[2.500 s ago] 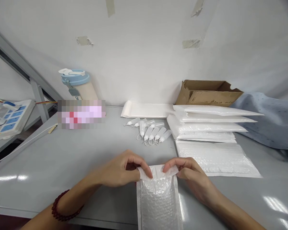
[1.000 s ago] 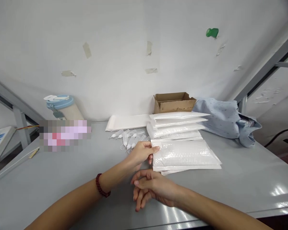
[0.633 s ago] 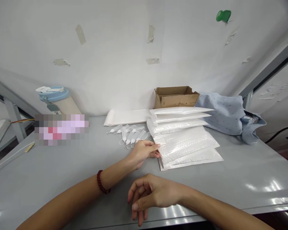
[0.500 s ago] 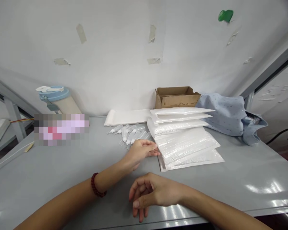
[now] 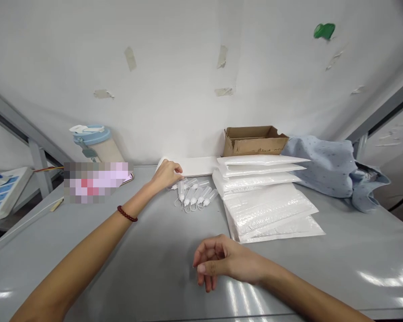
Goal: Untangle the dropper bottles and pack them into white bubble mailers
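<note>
My left hand (image 5: 168,173) reaches to the back of the grey table (image 5: 121,264), its fingers curled on the left end of a flat pile of white mailers (image 5: 201,165). Just right of that hand lie several small clear dropper bottles (image 5: 195,195). My right hand (image 5: 218,263) hovers low over the table's near middle, loosely curled with nothing in it. A pile of white bubble mailers (image 5: 272,213) lies right of it, apart from both hands. A dark bead bracelet (image 5: 126,213) is on my left wrist.
More stuffed white mailers (image 5: 258,171) are stacked behind the bubble mailers, before a brown cardboard box (image 5: 253,139) at the wall. A blue cloth (image 5: 332,165) lies at the right. A blue-lidded tumbler (image 5: 94,142) stands back left, and a power strip (image 5: 0,193) sits far left.
My left hand let go of the bubble mailer laid on the pile and moved back-left to the flat white mailers. My right hand lifted slightly and stayed near the front.
</note>
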